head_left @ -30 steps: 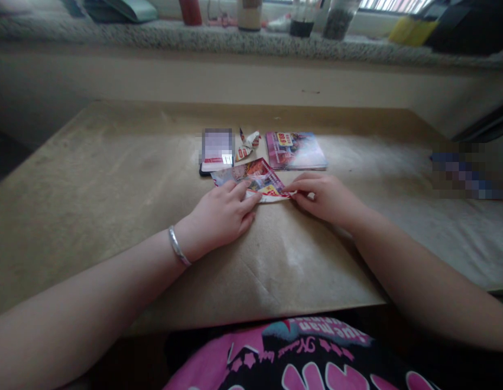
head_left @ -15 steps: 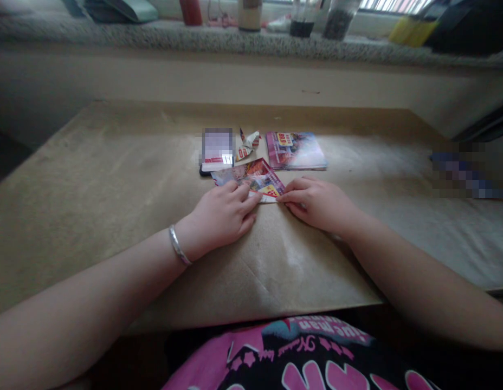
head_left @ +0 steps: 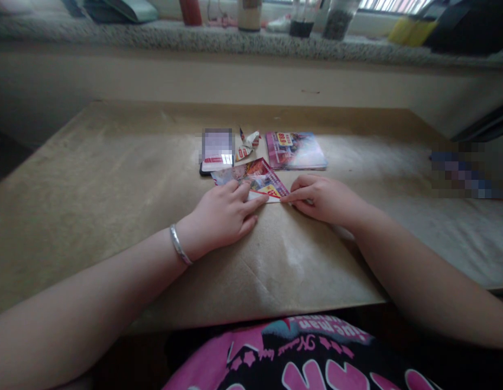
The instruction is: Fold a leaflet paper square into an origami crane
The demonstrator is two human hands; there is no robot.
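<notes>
A colourful printed sheet of paper (head_left: 257, 177), folded into a triangle, lies flat on the brown table (head_left: 113, 179). My left hand (head_left: 221, 216) presses down on its near left part, fingers stretched flat over it. A silver bangle circles that wrist. My right hand (head_left: 322, 197) rests at the sheet's right corner, fingers drawn together and pinching the fold's tip against the table.
A small folded paper bird (head_left: 248, 143) stands behind the sheet. A stack of printed sheets (head_left: 295, 150) lies to its right and a phone (head_left: 216, 157) to its left. Jars and bottles line the stone ledge (head_left: 235, 40) at the back.
My right hand slid left along the fold and then back a little to the right corner. My left index finger has stretched further right along the near edge.
</notes>
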